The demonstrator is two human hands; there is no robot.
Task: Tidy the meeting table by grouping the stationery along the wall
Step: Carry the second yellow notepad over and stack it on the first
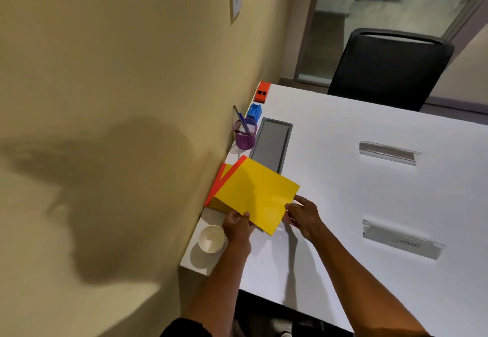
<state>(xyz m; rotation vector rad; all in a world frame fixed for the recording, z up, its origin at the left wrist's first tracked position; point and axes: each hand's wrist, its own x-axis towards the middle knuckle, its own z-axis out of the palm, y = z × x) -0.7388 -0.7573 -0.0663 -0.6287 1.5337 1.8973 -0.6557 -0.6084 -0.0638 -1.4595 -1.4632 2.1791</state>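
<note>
A yellow folder with an orange spine lies tilted over another yellow and orange folder against the wall. My left hand grips its near left corner. My right hand pinches its near right edge. Further along the wall stand a purple mesh pen cup with pens, a blue stapler-like item and an orange item.
A white paper cup sits by the wall near my left wrist. A grey cable hatch is set in the white table. Two clear name-plate holders lie to the right. A black chair stands at the far end.
</note>
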